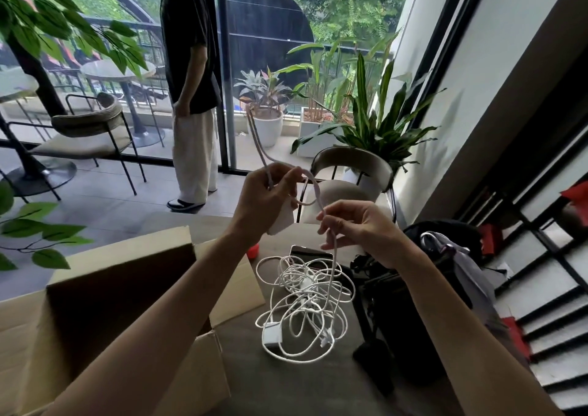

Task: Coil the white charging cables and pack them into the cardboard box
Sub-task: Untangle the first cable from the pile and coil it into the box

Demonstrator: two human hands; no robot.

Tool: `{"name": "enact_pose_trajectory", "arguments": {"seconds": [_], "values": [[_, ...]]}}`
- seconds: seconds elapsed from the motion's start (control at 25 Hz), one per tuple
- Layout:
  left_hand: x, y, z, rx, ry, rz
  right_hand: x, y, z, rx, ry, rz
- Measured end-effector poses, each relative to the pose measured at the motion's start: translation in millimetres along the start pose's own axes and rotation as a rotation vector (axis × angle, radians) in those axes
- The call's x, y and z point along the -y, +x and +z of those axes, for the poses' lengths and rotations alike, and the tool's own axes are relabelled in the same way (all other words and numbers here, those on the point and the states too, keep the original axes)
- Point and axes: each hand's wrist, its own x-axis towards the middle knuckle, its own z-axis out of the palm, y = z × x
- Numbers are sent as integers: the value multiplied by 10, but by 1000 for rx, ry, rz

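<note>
**A:** What are my fingers doing?

**B:** My left hand (265, 197) is closing tight around one white cable (313, 186) and a white plug block (281, 220) tucked under the palm. My right hand (353, 224) is pinching the same cable between thumb and fingers. The cable is making a small arch between both hands, high above the tangled pile (305, 301).

**A:** Which step am I on?

**B:** I think I am just starting the first loop. One end is sticking up past my left hand. The rest is hanging down into the pile.

**A:** Where is the cardboard box (105, 288)?

**B:** Left of the pile, open; I cannot tell if anything is inside.

**A:** What next?

**B:** I guess my right hand needs to bring more cable up to my left, without dragging the tangle along.
</note>
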Motion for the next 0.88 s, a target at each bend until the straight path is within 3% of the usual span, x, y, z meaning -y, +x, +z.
{"name": "enact_pose_trajectory", "arguments": {"seconds": [0.2,0.28,0.4,0.44,0.56,0.6,0.72,0.76,0.8,0.88], "values": [[108,-150,113,266,32,-92,271,44,155,-365,120,-71],[141,-192,266,233,126,44,438,93,211,-450,221,-92],[141,-175,476,50,376,244,628,201,253,-451,397,-161],[107,-146,498,16,355,207,636,234,235,-473,393,-185],[3,-54,433,107,5,-81,355,266,93,-548,204,-116],[-20,-32,398,123,-53,-122,178,249,65,-455,96,-37],[-72,57,350,60,-47,-109,-412,147,152,223,-368,216],[-78,91,341,31,-41,-82,-554,114,194,360,-523,216],[-75,122,311,21,-46,-63,-630,98,220,395,-606,183],[5,149,186,50,-32,-71,-635,109,215,265,-512,128]]}}
